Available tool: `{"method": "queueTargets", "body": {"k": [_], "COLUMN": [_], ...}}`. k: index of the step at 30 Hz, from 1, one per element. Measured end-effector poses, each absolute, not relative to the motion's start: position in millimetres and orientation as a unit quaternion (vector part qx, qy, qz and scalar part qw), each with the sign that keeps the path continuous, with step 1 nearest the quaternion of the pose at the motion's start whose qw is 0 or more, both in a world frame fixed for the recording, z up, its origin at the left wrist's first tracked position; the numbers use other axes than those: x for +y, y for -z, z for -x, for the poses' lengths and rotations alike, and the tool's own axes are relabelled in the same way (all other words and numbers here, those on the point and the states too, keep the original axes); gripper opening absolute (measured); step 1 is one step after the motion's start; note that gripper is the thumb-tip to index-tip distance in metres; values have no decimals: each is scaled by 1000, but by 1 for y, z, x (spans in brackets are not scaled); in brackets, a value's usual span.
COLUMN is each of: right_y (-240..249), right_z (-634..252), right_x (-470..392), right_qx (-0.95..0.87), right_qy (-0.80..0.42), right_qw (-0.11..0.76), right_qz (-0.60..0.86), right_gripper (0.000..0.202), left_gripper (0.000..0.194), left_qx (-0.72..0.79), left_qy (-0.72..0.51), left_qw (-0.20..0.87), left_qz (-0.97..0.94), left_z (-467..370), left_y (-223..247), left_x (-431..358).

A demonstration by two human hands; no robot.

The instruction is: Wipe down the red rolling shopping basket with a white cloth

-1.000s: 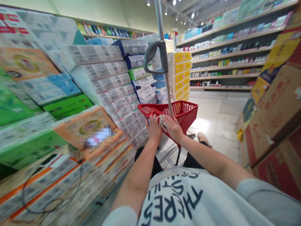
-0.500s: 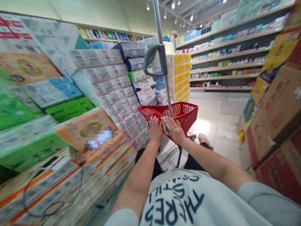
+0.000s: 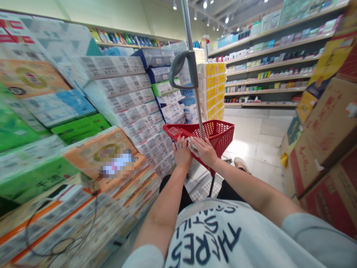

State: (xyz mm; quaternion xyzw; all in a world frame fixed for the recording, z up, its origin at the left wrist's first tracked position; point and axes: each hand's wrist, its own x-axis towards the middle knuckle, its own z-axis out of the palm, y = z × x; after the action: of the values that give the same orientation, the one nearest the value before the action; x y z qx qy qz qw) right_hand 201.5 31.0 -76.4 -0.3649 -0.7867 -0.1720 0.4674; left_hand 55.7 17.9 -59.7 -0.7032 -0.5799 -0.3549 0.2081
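Note:
A red plastic shopping basket (image 3: 225,138) with perforated walls stands low in front of me, beside a metal pole with a grey loop handle (image 3: 194,70). My left hand (image 3: 183,153) rests on the basket's near rim, fingers bent over its edge. Right beside it, my right hand (image 3: 205,150) presses a pale, crumpled cloth (image 3: 191,144) against the same rim. Its fingers are closed over the cloth and hide part of it. Both hands nearly touch.
Stacked tissue packs (image 3: 125,87) rise along the left. A lit phone (image 3: 118,163) lies on an orange pack, with a black cable (image 3: 65,243) below it. Cardboard cartons (image 3: 331,123) line the right side. Shelves (image 3: 267,78) of small goods stand behind the tiled floor (image 3: 251,128).
My right hand has slid slightly left along the rim with the cloth, closer to my left hand. The left hand and the basket have barely moved.

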Motion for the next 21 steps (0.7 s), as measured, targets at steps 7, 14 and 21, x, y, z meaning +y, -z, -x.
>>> {"method": "queueTargets", "body": {"k": [7,14,21], "right_y": [86,90,74], "right_z": [-197,-213,-214], "right_x": [35,40,46], "right_qx": [-783,-784,-788], "right_qy": [181,162,135], "right_qw": [472,513,530], "right_qz": [361,309,283], "right_gripper": [41,41,42], "left_gripper": [41,40,33], "left_qx": [-583,-603,-592], "left_qy": [358,347,328], "left_qw": [208,217,231], "left_qz": [699,685,699], "left_z": [-52,-59,-59], "left_y": [55,43,41], "left_x": [20,17,14]}}
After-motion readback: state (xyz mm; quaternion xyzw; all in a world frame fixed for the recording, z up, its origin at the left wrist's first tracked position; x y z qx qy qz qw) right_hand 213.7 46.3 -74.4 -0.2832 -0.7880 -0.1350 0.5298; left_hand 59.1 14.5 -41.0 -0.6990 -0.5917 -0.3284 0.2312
